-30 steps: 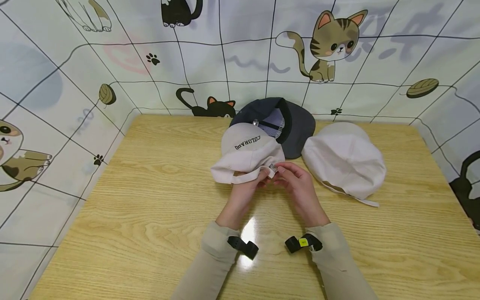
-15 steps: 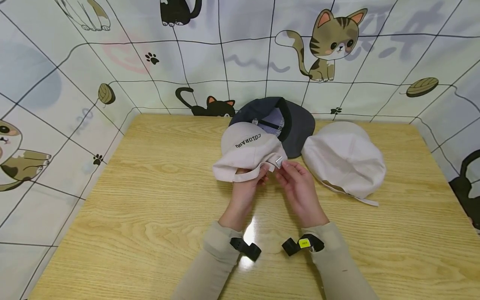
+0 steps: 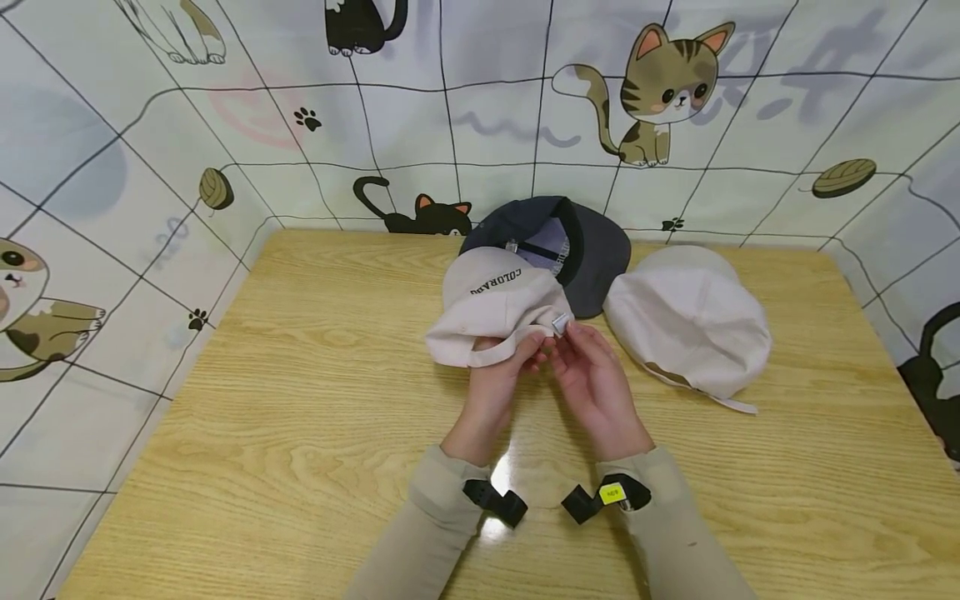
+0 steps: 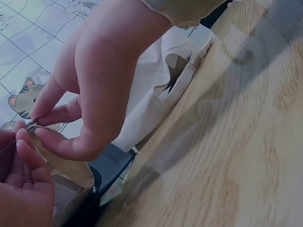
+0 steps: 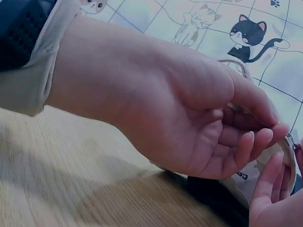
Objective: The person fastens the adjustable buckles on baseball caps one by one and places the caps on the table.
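A white cap lettered COLORADO lies with its back opening toward me. My left hand reaches in under its strap and grips the band near a silver buckle. Close beside it, my right hand pinches the strap at the buckle between thumb and fingers. The left wrist view has the right hand large, its fingertips meeting those of the left hand at the small metal piece. Seen from the right wrist, the left hand partly covers the cap; its inner fingers are hidden.
A dark blue cap lies upturned behind the lettered one, touching it. To the right sits another white cap, its strap end trailing on the wooden table. Cat-patterned cloth stands along the back edge and both sides.
The buckle has turned and moved slightly right and up, its silver face now showing. The fingers of both hands have drawn closer together. The other caps have not moved.
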`<act>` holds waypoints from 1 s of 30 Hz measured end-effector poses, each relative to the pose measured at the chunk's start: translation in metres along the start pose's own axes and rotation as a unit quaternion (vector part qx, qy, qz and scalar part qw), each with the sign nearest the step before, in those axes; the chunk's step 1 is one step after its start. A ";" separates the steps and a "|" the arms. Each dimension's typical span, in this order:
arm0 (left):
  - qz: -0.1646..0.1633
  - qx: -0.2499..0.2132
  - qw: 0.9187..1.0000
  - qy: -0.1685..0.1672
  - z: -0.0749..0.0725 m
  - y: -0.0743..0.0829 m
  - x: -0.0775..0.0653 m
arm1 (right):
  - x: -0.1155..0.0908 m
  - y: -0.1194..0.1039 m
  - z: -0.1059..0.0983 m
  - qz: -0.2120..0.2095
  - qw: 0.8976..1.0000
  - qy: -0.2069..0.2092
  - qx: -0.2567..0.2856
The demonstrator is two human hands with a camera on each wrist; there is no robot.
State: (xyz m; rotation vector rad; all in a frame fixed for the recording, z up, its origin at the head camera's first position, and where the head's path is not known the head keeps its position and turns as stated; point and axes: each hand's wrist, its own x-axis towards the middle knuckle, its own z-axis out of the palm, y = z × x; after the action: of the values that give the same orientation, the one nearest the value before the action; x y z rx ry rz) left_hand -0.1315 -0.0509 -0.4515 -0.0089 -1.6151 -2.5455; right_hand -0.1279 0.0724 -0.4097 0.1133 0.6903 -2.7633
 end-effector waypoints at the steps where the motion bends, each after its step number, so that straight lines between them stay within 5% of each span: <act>1: -0.002 0.000 1.000 -0.002 0.000 0.000 0.000 | 0.000 0.000 0.000 -0.003 1.000 0.004 -0.001; 3: -0.012 0.001 1.000 -0.004 -0.006 -0.015 0.004 | -0.001 0.001 0.001 -0.008 1.000 0.016 -0.009; 13: -0.001 0.000 1.000 0.022 0.002 -0.005 -0.001 | -0.003 0.005 0.009 0.025 0.999 0.046 -0.002; 17: 0.002 0.003 0.999 0.032 0.002 -0.003 -0.002 | -0.005 0.006 0.011 -0.007 0.998 0.043 -0.049; 19: 0.001 -0.002 1.000 0.030 -0.006 -0.020 0.004 | -0.006 0.007 0.013 -0.030 0.995 0.040 -0.083; 25: -0.002 -0.001 1.000 0.031 -0.006 -0.019 0.003 | -0.009 0.006 0.016 -0.067 0.983 0.037 -0.167; 30: 0.008 -0.032 0.998 0.045 0.009 0.010 -0.007 | -0.009 0.004 0.016 -0.091 0.949 0.074 -0.293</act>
State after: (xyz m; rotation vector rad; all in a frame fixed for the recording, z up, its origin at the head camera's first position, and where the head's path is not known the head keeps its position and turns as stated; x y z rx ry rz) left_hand -0.1243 -0.0467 -0.4394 0.0858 -1.4953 -2.5461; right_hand -0.1187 0.0640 -0.3959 0.1348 1.5980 -2.5982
